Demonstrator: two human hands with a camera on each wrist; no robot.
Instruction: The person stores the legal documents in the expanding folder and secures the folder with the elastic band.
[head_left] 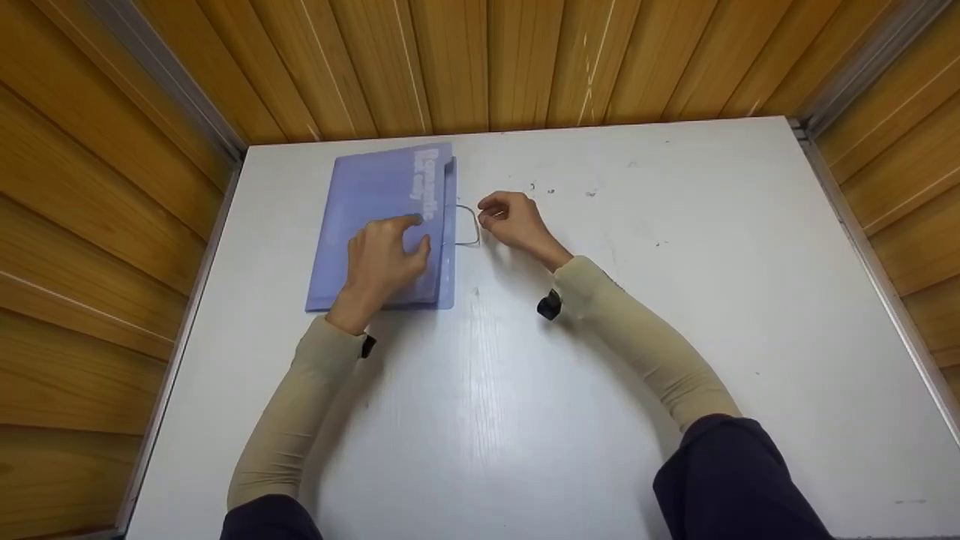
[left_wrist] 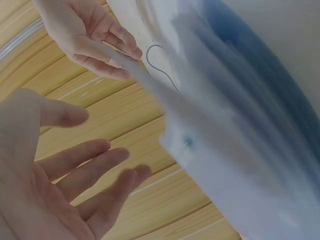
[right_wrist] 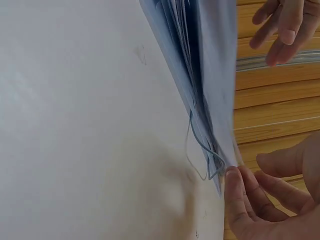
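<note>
A translucent blue-purple expanding file folder with white lettering lies on the table. From its right side sticks out a loop of elastic cord. My left hand is over the folder cover, thumb and fingers spread and slightly bent, holding nothing. A small round blue button shows on the cover in the left wrist view. Just right of the cord is my right hand, its fingertips right at the loop's tip. In the right wrist view its thumb stands apart from the bent fingers.
The folder's layered pockets show along its side in the right wrist view. Beneath it is the white table, with a few dark marks. Wood-panelled walls stand at the back and both sides.
</note>
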